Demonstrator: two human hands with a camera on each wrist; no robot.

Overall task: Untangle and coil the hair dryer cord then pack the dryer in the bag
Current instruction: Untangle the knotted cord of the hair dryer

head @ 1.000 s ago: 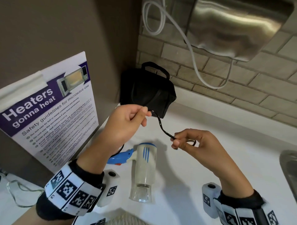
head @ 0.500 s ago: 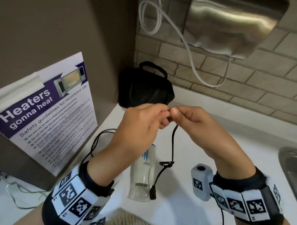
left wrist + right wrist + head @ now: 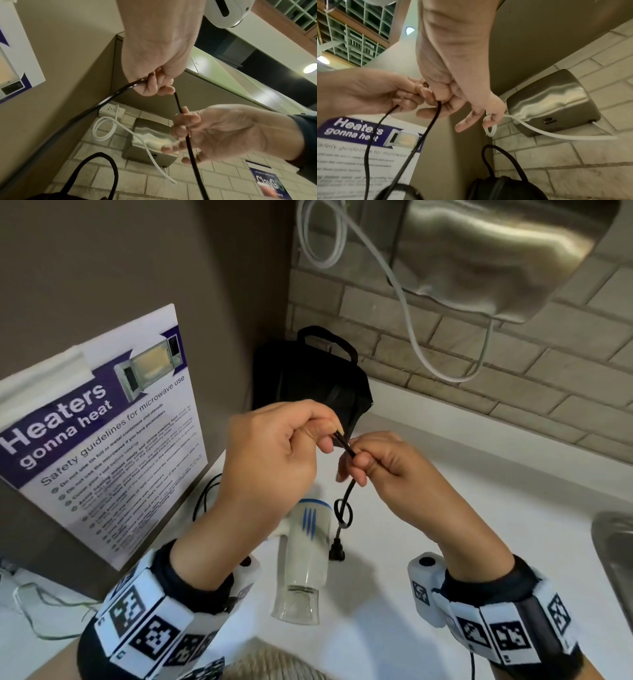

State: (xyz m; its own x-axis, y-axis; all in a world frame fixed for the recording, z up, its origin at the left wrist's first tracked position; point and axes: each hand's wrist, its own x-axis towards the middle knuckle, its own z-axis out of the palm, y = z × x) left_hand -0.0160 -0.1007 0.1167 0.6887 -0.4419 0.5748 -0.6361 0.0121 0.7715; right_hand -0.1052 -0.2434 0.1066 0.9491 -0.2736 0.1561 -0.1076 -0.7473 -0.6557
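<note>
Step in hand: untangling. Coiling and packing have not begun.

Your left hand (image 3: 270, 453) pinches the black cord (image 3: 346, 448) between thumb and fingertips. Your right hand (image 3: 387, 465) grips the same cord just beside it, at the 4 o'clock side, with thumb and forefinger closed on it; in the right wrist view the remaining fingers (image 3: 471, 120) of that hand stand loosely extended. The two hands are nearly touching, held above the counter (image 3: 479, 525).

From your right hand the cord hangs down toward 6 o'clock. A small knot (image 3: 342, 513) sits in the hanging length, and the plug (image 3: 336, 551) dangles below it, next to the dryer barrel. A second run of cord leaves your left hand and drops toward 7 o'clock; a loop of it (image 3: 205, 498) shows on the counter to the left of your left wrist.

The hair dryer (image 3: 306, 556) lies on the counter under your hands, nozzle pointing to 6 o'clock. The black bag (image 3: 308, 378) stands at 12 o'clock from your hands, in the corner against the brick wall (image 3: 479, 364). Whether it is open cannot be told.

Next move, as judged: the knot must be cleared first. Slide one hand down to it, loosen the loop, and pass the plug end back through. Pulling the cord taut would likely tighten it.
</note>
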